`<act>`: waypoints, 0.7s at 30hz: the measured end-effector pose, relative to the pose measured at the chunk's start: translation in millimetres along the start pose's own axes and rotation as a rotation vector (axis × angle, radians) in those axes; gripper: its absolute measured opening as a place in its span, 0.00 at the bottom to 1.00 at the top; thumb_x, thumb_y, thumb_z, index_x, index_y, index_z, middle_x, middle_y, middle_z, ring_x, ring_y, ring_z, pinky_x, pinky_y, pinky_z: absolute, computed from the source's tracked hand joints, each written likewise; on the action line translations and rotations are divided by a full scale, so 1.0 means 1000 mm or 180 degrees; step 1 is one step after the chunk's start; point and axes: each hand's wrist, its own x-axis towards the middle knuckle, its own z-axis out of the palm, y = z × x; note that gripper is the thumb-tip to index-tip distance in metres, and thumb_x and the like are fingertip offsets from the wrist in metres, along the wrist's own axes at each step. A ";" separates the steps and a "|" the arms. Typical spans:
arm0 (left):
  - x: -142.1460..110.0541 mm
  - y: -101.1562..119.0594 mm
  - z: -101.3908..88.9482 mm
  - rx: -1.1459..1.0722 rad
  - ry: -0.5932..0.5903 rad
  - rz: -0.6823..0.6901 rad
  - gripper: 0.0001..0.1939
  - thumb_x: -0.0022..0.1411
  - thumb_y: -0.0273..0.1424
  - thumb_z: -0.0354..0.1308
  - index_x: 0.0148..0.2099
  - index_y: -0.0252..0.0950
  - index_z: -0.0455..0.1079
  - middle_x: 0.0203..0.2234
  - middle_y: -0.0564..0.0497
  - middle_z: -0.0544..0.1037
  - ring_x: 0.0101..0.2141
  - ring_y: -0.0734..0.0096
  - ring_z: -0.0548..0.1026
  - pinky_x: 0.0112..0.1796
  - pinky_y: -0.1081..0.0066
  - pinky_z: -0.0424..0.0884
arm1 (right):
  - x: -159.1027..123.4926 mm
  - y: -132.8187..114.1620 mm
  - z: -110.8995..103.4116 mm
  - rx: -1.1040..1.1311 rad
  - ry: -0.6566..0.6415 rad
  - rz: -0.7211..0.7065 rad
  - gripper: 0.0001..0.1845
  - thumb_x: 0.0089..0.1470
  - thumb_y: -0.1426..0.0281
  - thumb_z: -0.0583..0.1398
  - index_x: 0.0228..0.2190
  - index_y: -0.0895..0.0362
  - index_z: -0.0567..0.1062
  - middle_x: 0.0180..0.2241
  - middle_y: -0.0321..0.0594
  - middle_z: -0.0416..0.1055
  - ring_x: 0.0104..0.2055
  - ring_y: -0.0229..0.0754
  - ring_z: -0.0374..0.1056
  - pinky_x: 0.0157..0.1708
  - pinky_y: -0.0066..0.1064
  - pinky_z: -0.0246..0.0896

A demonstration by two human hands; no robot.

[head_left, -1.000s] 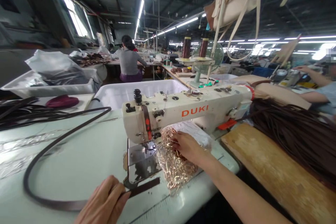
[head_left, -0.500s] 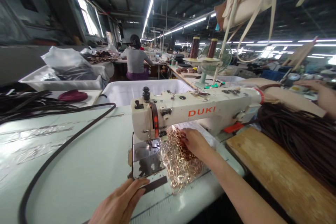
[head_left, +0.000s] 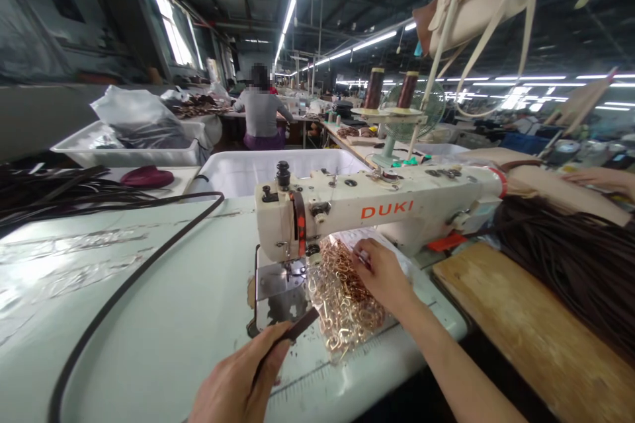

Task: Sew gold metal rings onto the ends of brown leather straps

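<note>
My left hand (head_left: pixel 243 370) grips a dark brown strap (head_left: pixel 303 325) between thumb and fingers, its cut end pointing toward the sewing machine's needle plate. A long dark strap loops over the table on the left. My right hand (head_left: pixel 384 274) hovers over a clear plastic bag of gold metal hooks (head_left: pixel 344 317), under the machine's arm. Its fingers are curled together; whatever they may hold is too small to make out. The white sewing machine (head_left: pixel 342 211), marked DUKI, stands just behind the bag.
A wooden board (head_left: pixel 516 317) and a heap of dark straps (head_left: pixel 565 258) lie at right. Behind the machine is a white bin (head_left: pixel 278 162). Thread cones (head_left: pixel 374 89) stand above it, and a beige bag (head_left: pixel 486 6) hangs overhead. A person (head_left: pixel 262 112) sits farther back.
My left hand has lifted the strap end from the table, where its fingers lay flat, and now grips it. My right hand has drawn slightly up and back from the hooks.
</note>
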 end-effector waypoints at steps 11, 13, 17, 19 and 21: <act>-0.015 0.012 0.016 0.0095 0.0549 -0.0239 0.12 0.67 0.39 0.48 0.47 0.45 0.70 0.24 0.59 0.78 0.19 0.78 0.72 0.21 0.81 0.62 | -0.075 -0.050 0.032 0.1681 0.0130 -0.0807 0.07 0.52 0.79 0.54 0.28 0.55 0.63 0.40 0.38 0.70 0.39 0.38 0.68 0.37 0.27 0.62; -0.017 0.011 0.016 0.0213 0.0684 -0.0178 0.12 0.67 0.38 0.48 0.46 0.44 0.71 0.20 0.59 0.76 0.17 0.78 0.71 0.18 0.81 0.58 | -0.076 -0.054 0.039 0.1694 0.0434 -0.0949 0.09 0.52 0.81 0.53 0.29 0.55 0.62 0.39 0.38 0.70 0.38 0.38 0.68 0.39 0.28 0.62; -0.018 0.012 0.015 0.0343 0.0795 -0.0075 0.12 0.67 0.37 0.48 0.45 0.44 0.70 0.15 0.61 0.72 0.14 0.78 0.68 0.18 0.80 0.57 | -0.079 -0.059 0.050 0.1618 0.0661 -0.1208 0.10 0.52 0.82 0.52 0.31 0.54 0.61 0.40 0.39 0.69 0.40 0.38 0.69 0.37 0.26 0.63; -0.017 0.013 0.014 0.0308 0.0674 -0.0152 0.11 0.67 0.37 0.47 0.45 0.44 0.70 0.15 0.61 0.70 0.14 0.78 0.68 0.19 0.80 0.58 | -0.083 -0.062 0.056 0.1462 0.0649 -0.1422 0.11 0.53 0.82 0.51 0.33 0.54 0.62 0.42 0.41 0.69 0.42 0.39 0.69 0.38 0.26 0.64; -0.016 0.013 0.011 0.0201 0.0503 -0.0234 0.11 0.68 0.37 0.45 0.45 0.44 0.68 0.16 0.61 0.70 0.16 0.77 0.69 0.20 0.80 0.59 | -0.087 -0.064 0.061 0.1305 0.0673 -0.1616 0.12 0.53 0.83 0.50 0.36 0.54 0.63 0.44 0.42 0.70 0.44 0.39 0.69 0.41 0.27 0.63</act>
